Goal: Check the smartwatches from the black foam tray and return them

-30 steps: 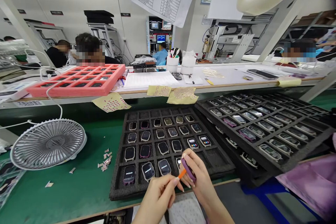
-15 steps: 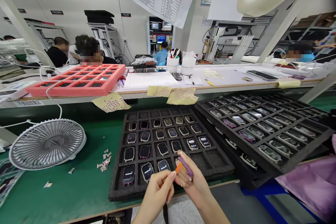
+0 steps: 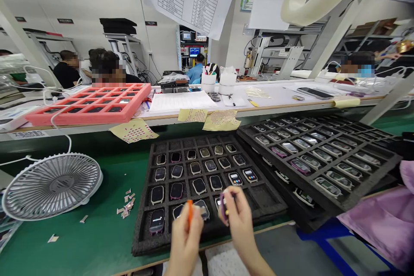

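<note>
Pinched in my left hand point(image 3: 185, 235) is a slim orange piece point(image 3: 189, 210), pointing upward; its exact kind is unclear. My right hand point(image 3: 239, 220) grips a purple-framed smartwatch body point(image 3: 222, 210), turned on edge and partly covered by my fingers. Both hands are over the front of a black foam tray point(image 3: 139, 228), a short gap between them. Watch bodies with dark screens sit in many of its pockets. Two of them, such as the lit watch point(image 3: 250, 175), show coloured icons. Behind my left hand, some front-row watches are partly hidden.
A grey fan point(image 3: 53, 186) stands on the green mat at left, near small paper scraps point(image 3: 127, 209). More foam trays of watches point(image 3: 310, 151) are stacked at right. A raised shelf carries a pink foam tray point(image 3: 87, 116). Co-workers sit beyond it.
My hands have moved apart. The orange piece has come away from the purple watch and now points up in my left hand. The whole view has shifted slightly.
</note>
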A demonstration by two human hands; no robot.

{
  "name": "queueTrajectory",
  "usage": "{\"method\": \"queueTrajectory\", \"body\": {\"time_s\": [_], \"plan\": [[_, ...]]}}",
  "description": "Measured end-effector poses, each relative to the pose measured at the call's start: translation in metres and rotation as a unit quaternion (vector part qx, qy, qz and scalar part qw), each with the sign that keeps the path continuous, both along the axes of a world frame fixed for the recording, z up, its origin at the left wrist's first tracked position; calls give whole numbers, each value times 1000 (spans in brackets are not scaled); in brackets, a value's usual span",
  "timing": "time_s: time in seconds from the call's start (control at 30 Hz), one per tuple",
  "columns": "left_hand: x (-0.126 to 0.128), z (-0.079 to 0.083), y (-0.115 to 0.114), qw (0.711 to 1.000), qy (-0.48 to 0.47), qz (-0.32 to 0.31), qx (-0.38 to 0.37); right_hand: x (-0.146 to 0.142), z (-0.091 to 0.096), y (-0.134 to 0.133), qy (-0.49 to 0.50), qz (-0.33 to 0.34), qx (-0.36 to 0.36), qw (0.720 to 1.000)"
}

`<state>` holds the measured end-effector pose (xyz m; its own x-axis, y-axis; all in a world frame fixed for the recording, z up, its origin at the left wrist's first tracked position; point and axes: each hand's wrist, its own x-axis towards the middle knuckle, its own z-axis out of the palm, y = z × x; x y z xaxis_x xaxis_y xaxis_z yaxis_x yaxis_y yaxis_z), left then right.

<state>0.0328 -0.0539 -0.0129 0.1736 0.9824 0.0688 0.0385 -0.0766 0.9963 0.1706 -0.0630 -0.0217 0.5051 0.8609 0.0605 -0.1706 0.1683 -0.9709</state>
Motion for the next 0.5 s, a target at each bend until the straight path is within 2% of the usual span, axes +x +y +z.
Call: {"method": "queueTrajectory", "body": {"time_s": [0.07,0.1,0.17,0.27,0.4,0.5], "plan": [[-33,4,11,996,32,84,16,28,-2,5,-68,-64,-4,996],[-52,5,20,990,70,121,36,42,-5,7,-135,-90,-18,987],[-90,2,38,964,190,174,59,68,-13,10,-288,-83,-59,952],[-131,-15,62,918,357,171,20,87,-30,10,-438,-62,-75,893],[-152,-41,74,885,432,172,-9,80,-38,5,-576,-61,-22,815],[-152,-40,70,878,431,206,-41,61,-31,0,-632,-78,11,771]]}}
